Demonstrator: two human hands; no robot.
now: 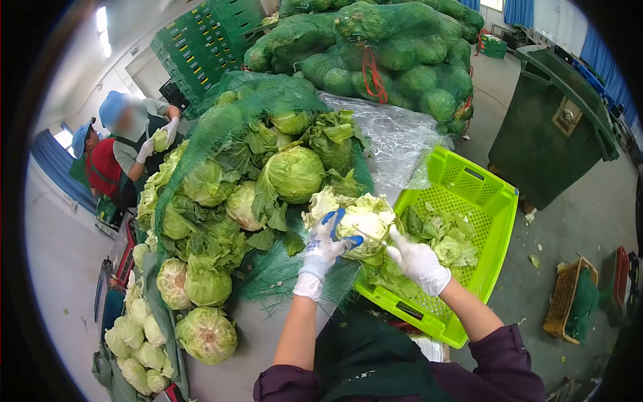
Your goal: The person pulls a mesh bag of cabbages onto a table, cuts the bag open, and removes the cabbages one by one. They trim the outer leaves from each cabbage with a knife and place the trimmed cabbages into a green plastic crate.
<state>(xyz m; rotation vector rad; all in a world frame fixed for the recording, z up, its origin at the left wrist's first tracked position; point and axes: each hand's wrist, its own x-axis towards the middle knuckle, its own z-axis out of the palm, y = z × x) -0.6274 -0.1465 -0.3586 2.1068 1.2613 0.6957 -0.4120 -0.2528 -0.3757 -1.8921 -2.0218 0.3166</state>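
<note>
- Cabbage pile (221, 194), on green netting: untrimmed heads, left of the hands.
- Left hand (323, 249): grip closed around the cabbage (362, 224), steadying it.
- Right hand (418, 263): fingers pinch an outer leaf; peel it downward, judged best.
- Lime crate (492, 201): holds loose leaves below the cabbage.

Grey concrete floor (589, 214), dark green wheelie bin (552, 127) beyond right hand, stacked green crates (201, 40) far left, blue curtains (53, 164), ceiling striplight (102, 30).
</note>
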